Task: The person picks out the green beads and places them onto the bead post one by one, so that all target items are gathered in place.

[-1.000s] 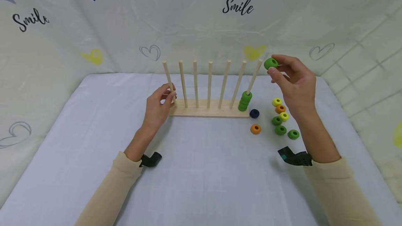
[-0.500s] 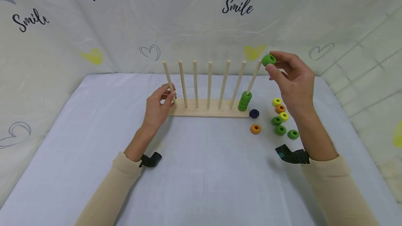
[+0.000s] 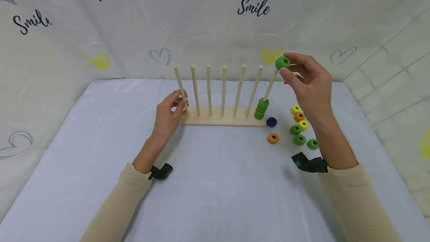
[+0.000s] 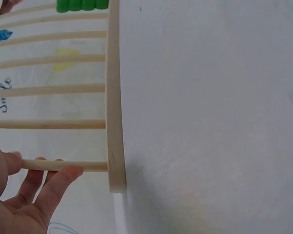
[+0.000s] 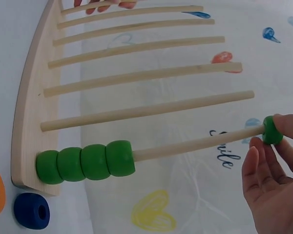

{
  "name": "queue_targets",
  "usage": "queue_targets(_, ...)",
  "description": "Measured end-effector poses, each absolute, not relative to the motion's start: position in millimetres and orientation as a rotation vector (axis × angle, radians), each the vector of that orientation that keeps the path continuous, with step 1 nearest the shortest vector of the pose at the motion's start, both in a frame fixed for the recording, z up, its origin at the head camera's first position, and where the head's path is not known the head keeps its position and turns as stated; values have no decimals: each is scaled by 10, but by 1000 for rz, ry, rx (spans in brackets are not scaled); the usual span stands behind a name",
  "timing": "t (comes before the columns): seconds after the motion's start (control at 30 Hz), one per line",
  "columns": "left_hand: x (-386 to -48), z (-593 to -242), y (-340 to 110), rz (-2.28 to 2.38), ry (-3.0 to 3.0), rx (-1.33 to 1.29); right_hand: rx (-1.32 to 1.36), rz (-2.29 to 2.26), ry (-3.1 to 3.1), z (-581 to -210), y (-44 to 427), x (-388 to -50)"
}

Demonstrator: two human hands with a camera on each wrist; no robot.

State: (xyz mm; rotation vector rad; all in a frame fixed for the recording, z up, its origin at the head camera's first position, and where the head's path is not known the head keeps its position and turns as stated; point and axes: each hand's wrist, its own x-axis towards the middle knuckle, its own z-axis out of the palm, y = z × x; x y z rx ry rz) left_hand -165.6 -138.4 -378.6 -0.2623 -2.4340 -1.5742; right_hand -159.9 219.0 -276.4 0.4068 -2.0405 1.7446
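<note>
A wooden rack [image 3: 215,121] with several upright pegs stands on the table. My left hand [image 3: 170,115] pinches its leftmost peg [image 4: 93,166] low down, between thumb and fingers. At the rack's right end, my right hand [image 3: 310,85] holds a green bead [image 3: 282,62] between thumb and fingertips. That bead sits at the very tip of the rightmost peg [image 5: 200,142]. Lower on the same peg, several green beads [image 5: 83,162] are stacked against the base.
A dark blue bead [image 3: 271,122] lies against the rack's right end, with an orange bead [image 3: 273,138] in front. Farther right lie loose yellow [image 3: 295,109], orange [image 3: 299,117] and green beads [image 3: 299,139]. A printed cloth [image 3: 208,21] hangs behind the table.
My right hand has moved left with the green bead, from beside the rightmost peg onto its tip. The left hand has stayed on its peg.
</note>
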Motion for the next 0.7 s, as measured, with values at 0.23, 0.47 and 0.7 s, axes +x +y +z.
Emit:
queue_targets(0.23, -1666, -3782, -1386, -1577, -2435, -261, 391, 1762, -2080, -2753, 2167, -1607)
queue_targets(0.47, -1670, -3783, -1388, -1593, -2422, -269, 357, 1708, -2167, -2752, 2172, -1613)
queue_targets(0.7, -1672, -3792, -1386, -1583, -2426, -263, 334, 1640, -2254, -2834, 2187, -1607)
